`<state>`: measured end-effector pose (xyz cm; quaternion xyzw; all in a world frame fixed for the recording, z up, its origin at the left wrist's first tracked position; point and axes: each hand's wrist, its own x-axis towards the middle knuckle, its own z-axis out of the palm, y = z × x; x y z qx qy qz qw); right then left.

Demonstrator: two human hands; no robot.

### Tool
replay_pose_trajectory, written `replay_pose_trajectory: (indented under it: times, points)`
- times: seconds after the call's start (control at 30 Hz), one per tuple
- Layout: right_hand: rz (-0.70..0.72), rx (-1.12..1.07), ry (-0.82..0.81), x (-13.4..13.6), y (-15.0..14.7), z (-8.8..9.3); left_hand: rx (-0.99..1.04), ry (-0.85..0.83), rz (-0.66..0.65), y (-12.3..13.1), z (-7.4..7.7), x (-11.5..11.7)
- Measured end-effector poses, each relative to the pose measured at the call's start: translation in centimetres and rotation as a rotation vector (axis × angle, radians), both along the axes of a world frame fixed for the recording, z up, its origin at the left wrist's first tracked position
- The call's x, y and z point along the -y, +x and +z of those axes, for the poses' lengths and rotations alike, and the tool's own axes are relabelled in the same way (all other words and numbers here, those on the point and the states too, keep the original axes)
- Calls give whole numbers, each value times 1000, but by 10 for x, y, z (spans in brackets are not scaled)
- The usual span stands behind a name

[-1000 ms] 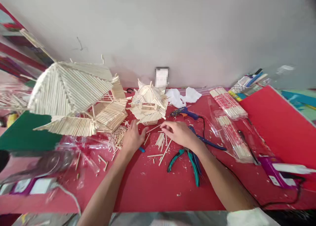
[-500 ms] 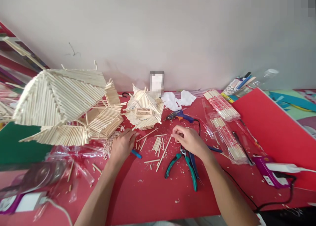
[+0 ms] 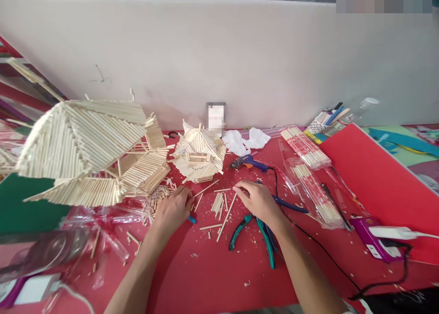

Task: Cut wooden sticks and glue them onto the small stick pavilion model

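My left hand (image 3: 173, 209) rests on the red table (image 3: 212, 268) with fingers curled, beside a pile of short wooden stick pieces (image 3: 156, 199) and over a small blue tool (image 3: 192, 219). My right hand (image 3: 257, 199) lies palm down with fingers pinched together near several loose sticks (image 3: 219, 206); what they pinch is too small to name. Teal-handled pliers (image 3: 255, 231) lie just under my right wrist. A small stick-built pavilion model (image 3: 199, 154) stands behind both hands. A large stick-built roof model (image 3: 92, 149) stands to the left.
A blue glue gun (image 3: 248, 164) with a black cord lies behind my right hand. Packets of sticks (image 3: 308, 167) lie to the right, next to a red board (image 3: 380, 186). White tissue (image 3: 245, 139), a purple device (image 3: 373, 238) and clear plastic wrappers (image 3: 85, 231) are about.
The view shifted a little between frames. My right hand drew back from the pavilion toward the loose sticks. My left hand stayed by the stick pile.
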<state>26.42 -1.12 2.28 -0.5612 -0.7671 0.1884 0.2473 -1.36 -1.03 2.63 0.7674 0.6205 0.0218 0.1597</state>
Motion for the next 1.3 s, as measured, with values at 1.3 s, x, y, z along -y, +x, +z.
replay_pose_trajectory:
  times: [1.3]
  points:
    - [144, 51, -79, -10, -12, -6, -63, 131, 39, -15, 9, -9]
